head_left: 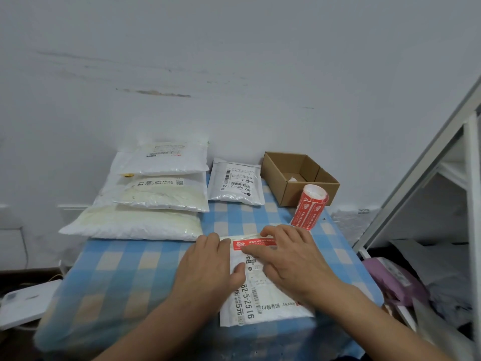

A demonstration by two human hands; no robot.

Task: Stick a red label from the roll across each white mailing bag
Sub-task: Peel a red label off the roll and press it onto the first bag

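A white mailing bag (263, 303) with a printed shipping slip lies at the near edge of the checked table. A red label (253, 243) runs across its far end. My left hand (208, 264) lies flat on the bag's left side, fingers spread, holding nothing. My right hand (291, 256) presses down on the label's right part with its fingertips. The roll of red labels (311, 205) stands behind the bag to the right, a strip hanging from it. Three bigger white bags (156, 194) are stacked at the far left, and a small one (235, 182) lies beside them.
The blue-and-white checked tablecloth (125, 272) covers the table. An open cardboard box (299, 175) sits at the far right corner against the white wall. A white shelf frame (468, 178) stands to the right, with purple and grey packages (395, 280) below it. A white scale (23, 303) lies low at left.
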